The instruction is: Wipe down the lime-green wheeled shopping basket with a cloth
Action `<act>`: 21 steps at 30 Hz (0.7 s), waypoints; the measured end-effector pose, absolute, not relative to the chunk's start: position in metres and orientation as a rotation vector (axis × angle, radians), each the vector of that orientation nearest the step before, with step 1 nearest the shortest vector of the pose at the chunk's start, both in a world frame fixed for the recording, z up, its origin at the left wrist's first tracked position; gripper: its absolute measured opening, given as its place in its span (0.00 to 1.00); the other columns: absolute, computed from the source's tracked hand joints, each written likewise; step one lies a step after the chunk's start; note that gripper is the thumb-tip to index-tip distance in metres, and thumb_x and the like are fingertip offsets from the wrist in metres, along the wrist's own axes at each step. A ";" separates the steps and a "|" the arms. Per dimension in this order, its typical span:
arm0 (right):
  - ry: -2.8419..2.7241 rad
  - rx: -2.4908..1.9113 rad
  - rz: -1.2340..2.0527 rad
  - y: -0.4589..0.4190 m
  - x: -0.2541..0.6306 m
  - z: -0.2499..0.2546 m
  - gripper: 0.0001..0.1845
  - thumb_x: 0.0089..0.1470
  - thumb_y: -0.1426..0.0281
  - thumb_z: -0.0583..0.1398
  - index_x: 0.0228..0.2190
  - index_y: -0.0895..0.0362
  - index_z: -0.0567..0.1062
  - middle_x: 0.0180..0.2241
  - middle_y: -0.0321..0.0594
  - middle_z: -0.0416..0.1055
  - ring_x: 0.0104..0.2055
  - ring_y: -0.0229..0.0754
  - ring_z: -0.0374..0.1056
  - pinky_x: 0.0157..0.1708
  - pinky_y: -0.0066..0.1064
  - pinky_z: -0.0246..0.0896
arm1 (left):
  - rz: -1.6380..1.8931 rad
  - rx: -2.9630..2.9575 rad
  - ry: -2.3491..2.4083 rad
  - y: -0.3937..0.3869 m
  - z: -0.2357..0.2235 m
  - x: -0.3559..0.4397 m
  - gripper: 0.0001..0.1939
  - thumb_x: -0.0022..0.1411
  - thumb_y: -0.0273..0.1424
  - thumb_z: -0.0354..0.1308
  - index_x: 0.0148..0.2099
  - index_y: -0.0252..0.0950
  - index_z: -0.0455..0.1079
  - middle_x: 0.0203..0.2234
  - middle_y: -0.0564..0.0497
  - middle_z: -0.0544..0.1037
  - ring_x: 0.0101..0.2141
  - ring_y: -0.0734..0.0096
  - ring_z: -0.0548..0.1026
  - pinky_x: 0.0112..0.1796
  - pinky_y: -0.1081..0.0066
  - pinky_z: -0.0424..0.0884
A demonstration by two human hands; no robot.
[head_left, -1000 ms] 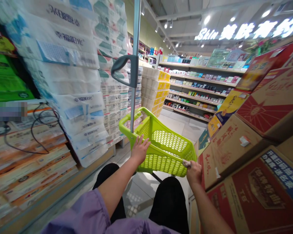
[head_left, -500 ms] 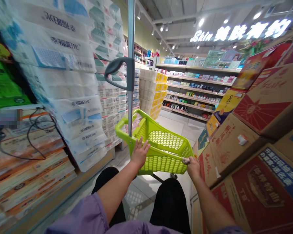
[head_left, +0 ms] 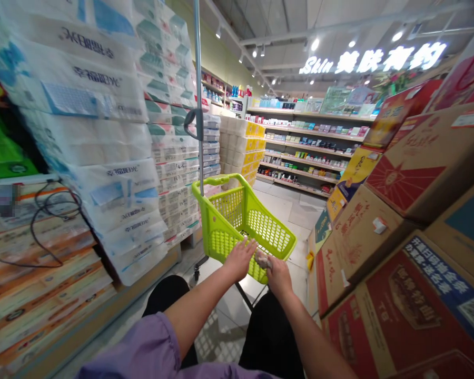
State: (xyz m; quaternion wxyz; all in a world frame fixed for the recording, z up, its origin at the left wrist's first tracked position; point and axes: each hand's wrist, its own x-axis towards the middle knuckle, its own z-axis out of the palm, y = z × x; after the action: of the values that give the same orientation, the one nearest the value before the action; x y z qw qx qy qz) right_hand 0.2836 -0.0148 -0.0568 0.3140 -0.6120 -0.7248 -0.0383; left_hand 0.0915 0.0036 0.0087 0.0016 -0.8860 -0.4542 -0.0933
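A lime-green shopping cart (head_left: 226,243) stands on the tiles in front of my knees. My left hand (head_left: 240,259) lies on its near rim with the fingers stretched out. Close beside it, my right hand (head_left: 278,275) is closed around a crumpled greyish cloth (head_left: 263,259), which is at the same rim. Inside the basket I see only perforated walls; part of the bottom is hidden. A metal pole (head_left: 198,68) with a grey loop handle (head_left: 197,125) rises at the cart's handle end.
Wrapped tissue packs (head_left: 114,121) are stacked high on the left. Cartons (head_left: 398,295) form a wall on the right. Black cables (head_left: 43,210) lie over boxes at far left. Shelves of small goods (head_left: 312,142) stand beyond the tiled aisle (head_left: 288,202).
The cart and its pole are now farther from me, with a wheel showing at lower left. My right hand has moved left along the rim with the cloth, close to my left hand.
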 end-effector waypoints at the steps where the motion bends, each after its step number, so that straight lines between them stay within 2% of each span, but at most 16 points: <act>1: -1.969 -1.555 -0.064 -0.018 0.280 -0.055 0.23 0.46 0.80 0.52 0.44 0.56 0.73 0.39 0.41 0.74 0.42 0.44 0.67 0.45 0.34 0.57 | -0.278 -2.820 -1.411 0.000 0.005 0.094 0.39 0.56 0.20 0.47 0.69 0.35 0.42 0.67 0.47 0.50 0.66 0.60 0.45 0.62 0.57 0.51; 4: -2.167 -1.386 0.011 -0.025 0.280 -0.048 0.26 0.44 0.82 0.52 0.44 0.54 0.73 0.43 0.41 0.74 0.47 0.43 0.65 0.51 0.35 0.54 | -0.253 -2.851 -1.447 -0.008 -0.005 0.087 0.39 0.56 0.20 0.48 0.69 0.34 0.44 0.65 0.45 0.55 0.66 0.60 0.47 0.62 0.57 0.53; 8: -2.193 -1.488 0.007 -0.017 0.297 -0.036 0.25 0.43 0.83 0.51 0.41 0.53 0.74 0.43 0.40 0.73 0.50 0.44 0.63 0.56 0.39 0.48 | -0.270 -2.793 -1.505 -0.012 -0.007 0.058 0.30 0.56 0.20 0.49 0.62 0.34 0.59 0.62 0.43 0.63 0.66 0.59 0.49 0.62 0.54 0.53; 12: -2.184 -1.614 -0.062 -0.010 0.297 -0.033 0.18 0.45 0.82 0.51 0.35 0.54 0.74 0.37 0.41 0.73 0.44 0.45 0.63 0.50 0.35 0.53 | -0.289 -2.723 -1.593 -0.016 0.001 0.036 0.22 0.60 0.22 0.47 0.55 0.35 0.69 0.59 0.45 0.68 0.64 0.57 0.54 0.62 0.53 0.52; 15: -2.181 -1.612 -0.090 -0.016 0.278 -0.038 0.15 0.45 0.81 0.52 0.32 0.54 0.73 0.35 0.41 0.72 0.41 0.45 0.63 0.44 0.32 0.55 | -0.301 -2.706 -1.550 -0.026 -0.006 0.034 0.20 0.64 0.28 0.47 0.57 0.37 0.67 0.58 0.45 0.68 0.64 0.54 0.54 0.62 0.49 0.50; 18: -2.128 -1.569 -0.077 -0.025 0.250 -0.046 0.19 0.44 0.82 0.53 0.38 0.55 0.72 0.37 0.41 0.72 0.41 0.45 0.64 0.45 0.34 0.56 | -0.366 -2.638 -1.516 -0.038 -0.027 0.036 0.22 0.68 0.34 0.43 0.61 0.35 0.63 0.58 0.43 0.68 0.63 0.54 0.56 0.62 0.48 0.49; 21: -2.034 -1.505 0.006 -0.031 0.220 -0.051 0.23 0.44 0.82 0.52 0.43 0.57 0.70 0.39 0.42 0.72 0.41 0.44 0.65 0.45 0.35 0.58 | -0.418 -2.547 -1.554 -0.043 -0.045 0.032 0.22 0.69 0.35 0.43 0.60 0.33 0.63 0.59 0.40 0.67 0.62 0.53 0.59 0.62 0.46 0.48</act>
State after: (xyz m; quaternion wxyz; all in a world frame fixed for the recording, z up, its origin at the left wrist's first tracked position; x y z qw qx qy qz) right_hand 0.2200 -0.0311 -0.0506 0.3009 -0.5671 -0.7667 0.0021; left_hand 0.0322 -0.0429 -0.0446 0.0646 -0.8436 -0.5147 -0.1385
